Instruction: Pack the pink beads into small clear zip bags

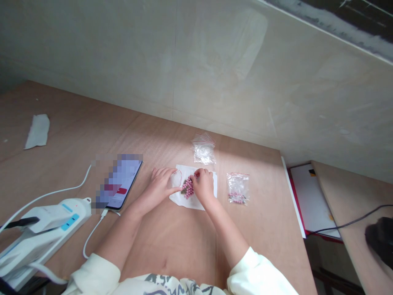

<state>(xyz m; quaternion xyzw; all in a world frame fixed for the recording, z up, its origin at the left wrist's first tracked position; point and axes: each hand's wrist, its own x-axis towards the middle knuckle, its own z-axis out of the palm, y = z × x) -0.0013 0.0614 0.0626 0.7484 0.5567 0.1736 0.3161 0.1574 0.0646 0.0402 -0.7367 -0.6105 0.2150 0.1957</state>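
A pile of small pink and darker beads (188, 188) lies on a white sheet of paper (196, 205) in front of me. My left hand (161, 184) is at the left of the pile, thumb and fingers curved around a small clear zip bag (176, 179) whose red-edged mouth looks rounded open. At the pile's right edge is my right hand (203, 185), its fingertips pinched together close to the beads. Whatever is between those fingertips is too small to make out.
Several clear zip bags (204, 151) are stacked behind the paper. To the right lies a zip bag with pink beads (238, 188). A phone (125, 184), a white power strip (73, 213) and cables are on the left. A wall (172, 61) borders the table's back.
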